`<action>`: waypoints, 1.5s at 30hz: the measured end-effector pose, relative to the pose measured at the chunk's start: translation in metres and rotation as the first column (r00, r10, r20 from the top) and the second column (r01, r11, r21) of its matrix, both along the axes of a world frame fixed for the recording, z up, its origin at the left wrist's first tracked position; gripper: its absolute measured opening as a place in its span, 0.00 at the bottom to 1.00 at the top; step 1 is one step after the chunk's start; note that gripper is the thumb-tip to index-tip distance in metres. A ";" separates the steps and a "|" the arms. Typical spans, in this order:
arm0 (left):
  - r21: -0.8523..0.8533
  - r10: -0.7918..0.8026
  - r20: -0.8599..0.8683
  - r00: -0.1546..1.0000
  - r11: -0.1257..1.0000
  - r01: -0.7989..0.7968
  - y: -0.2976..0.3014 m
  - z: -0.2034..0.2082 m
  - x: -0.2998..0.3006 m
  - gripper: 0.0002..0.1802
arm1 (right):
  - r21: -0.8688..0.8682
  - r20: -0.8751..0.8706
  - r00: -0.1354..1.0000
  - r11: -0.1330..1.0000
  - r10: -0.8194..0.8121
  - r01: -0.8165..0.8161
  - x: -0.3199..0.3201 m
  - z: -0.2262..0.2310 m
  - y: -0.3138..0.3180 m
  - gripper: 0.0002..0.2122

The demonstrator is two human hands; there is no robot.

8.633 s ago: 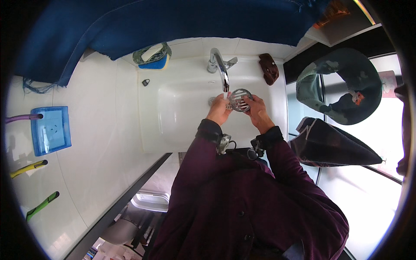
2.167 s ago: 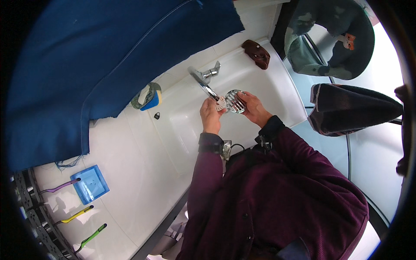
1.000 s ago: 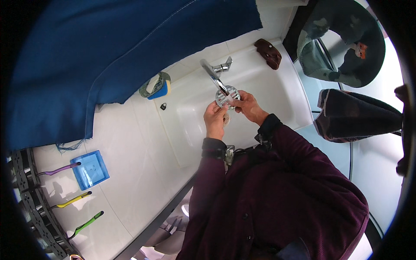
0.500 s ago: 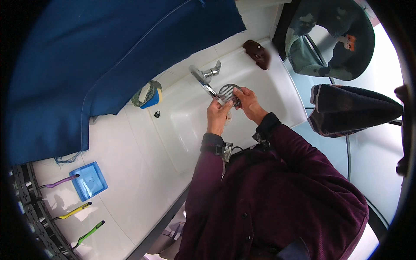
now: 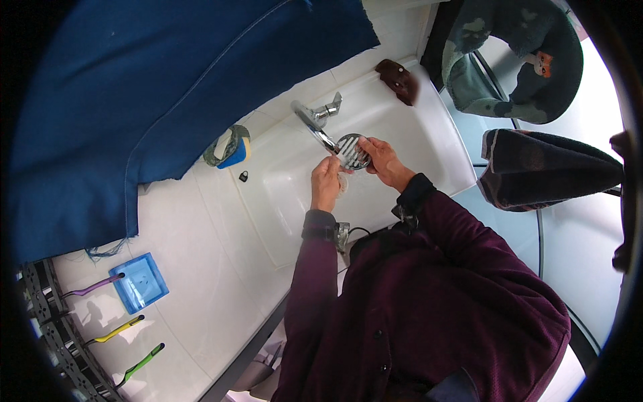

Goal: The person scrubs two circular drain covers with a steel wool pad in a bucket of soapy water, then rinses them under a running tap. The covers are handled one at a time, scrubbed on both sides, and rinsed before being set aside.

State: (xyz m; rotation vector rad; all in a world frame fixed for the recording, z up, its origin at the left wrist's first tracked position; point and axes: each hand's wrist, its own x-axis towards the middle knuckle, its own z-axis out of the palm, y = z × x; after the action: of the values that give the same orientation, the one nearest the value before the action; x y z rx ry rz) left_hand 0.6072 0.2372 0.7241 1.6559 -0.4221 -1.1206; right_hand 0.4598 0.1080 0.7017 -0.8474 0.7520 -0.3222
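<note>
Under the spout of the chrome faucet (image 5: pixel 312 123), a round slotted metal drain cover (image 5: pixel 353 151) is held between my two hands. My left hand (image 5: pixel 325 185) pinches its near left edge. My right hand (image 5: pixel 388 165) grips it from the right, with the fingers partly behind it and the thumb on its face. The cover is tilted, its slots facing up. Below my hands lies the white sink (image 5: pixel 288 201). A pale round drain area (image 5: pixel 343 185) shows partly beside my left hand. Whether water runs onto the cover is hard to make out.
A dark brown cloth (image 5: pixel 398 82) lies at the sink's far right corner. A blue and yellow sponge (image 5: pixel 236 154) and a small black padlock-shaped piece (image 5: pixel 244 176) sit left of it. Blue fabric (image 5: pixel 201 74) hangs upper left; towels (image 5: pixel 536 171) hang right. A blue tray (image 5: pixel 142 285) stands lower left.
My left hand has shifted slightly left and down along the drain cover's edge. The cover is turned a little and shows more of its slotted face. The right hand has barely moved.
</note>
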 end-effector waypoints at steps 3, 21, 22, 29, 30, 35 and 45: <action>-0.011 0.024 -0.007 1.000 1.000 -0.024 0.003 0.008 -0.008 0.11 | -0.104 -0.056 0.997 0.993 0.052 -0.057 0.005 0.002 0.002 0.22; -0.002 0.194 0.009 0.981 0.981 -0.194 0.024 0.016 -0.013 0.07 | 0.193 0.293 0.955 0.976 0.045 -0.105 0.045 -0.020 0.018 0.14; 0.021 0.145 0.015 0.989 0.989 -0.145 0.024 0.019 -0.015 0.07 | 0.034 0.305 0.948 0.994 0.084 -0.099 0.046 -0.022 0.017 0.15; 0.097 0.050 0.082 0.995 0.994 -0.058 0.011 0.036 -0.023 0.17 | 0.690 0.400 0.893 0.708 -0.205 -0.147 0.052 -0.021 0.012 0.28; 0.109 0.055 0.100 0.993 0.992 -0.066 0.008 0.037 -0.024 0.19 | 0.454 0.405 0.912 0.879 -0.056 -0.148 0.055 -0.020 0.012 0.28; 0.095 0.178 0.245 0.953 0.974 -0.206 -0.003 0.032 -0.026 0.16 | 0.784 0.388 0.898 0.587 -0.207 -0.203 0.062 -0.019 0.012 0.28; 0.009 0.121 0.118 0.986 0.992 -0.123 0.004 0.003 -0.012 0.29 | 0.680 0.459 0.865 0.707 -0.204 -0.195 0.049 0.001 0.019 0.29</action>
State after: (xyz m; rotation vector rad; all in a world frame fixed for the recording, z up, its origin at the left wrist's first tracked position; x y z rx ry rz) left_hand 0.5952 0.2411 0.7270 1.7435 -0.3820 -0.9420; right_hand 0.5087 0.1269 0.7025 0.0084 0.3164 -0.2115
